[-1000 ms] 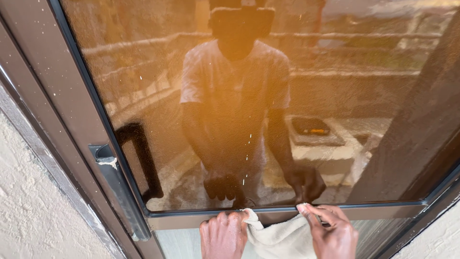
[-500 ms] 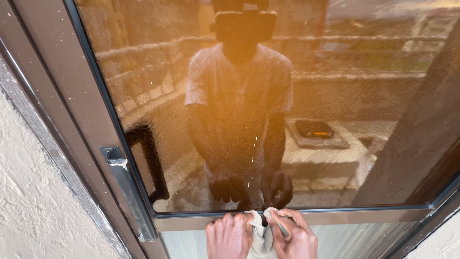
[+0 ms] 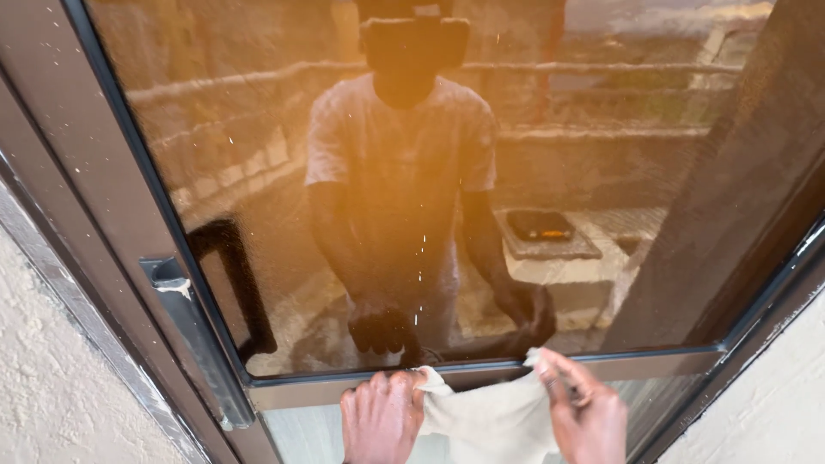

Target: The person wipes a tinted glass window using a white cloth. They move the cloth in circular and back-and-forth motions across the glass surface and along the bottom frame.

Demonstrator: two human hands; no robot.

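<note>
We see 2 hands low against a glass door (image 3: 447, 215), with a pale cloth (image 3: 490, 421) stretched between them. The left hand (image 3: 381, 418) is curled into a loose fist, knuckles toward us, fingers closed over the cloth's left corner just below the door's brown crossbar (image 3: 653, 365). The right hand (image 3: 584, 414) pinches the cloth's right corner between thumb and forefinger (image 3: 550, 368), the other fingers loosely bent behind. The cloth hangs slack in front of the lower pane (image 3: 301, 434), its top edge level with the crossbar; we cannot tell whether it touches the bar.

The upper pane is dusty and mirrors the person holding the cloth, along with a low wall behind. At the left, a metal handle (image 3: 185, 335) sits on the brown door frame (image 3: 86, 172), beside a rough plastered wall (image 3: 51, 378). More plaster shows at the lower right.
</note>
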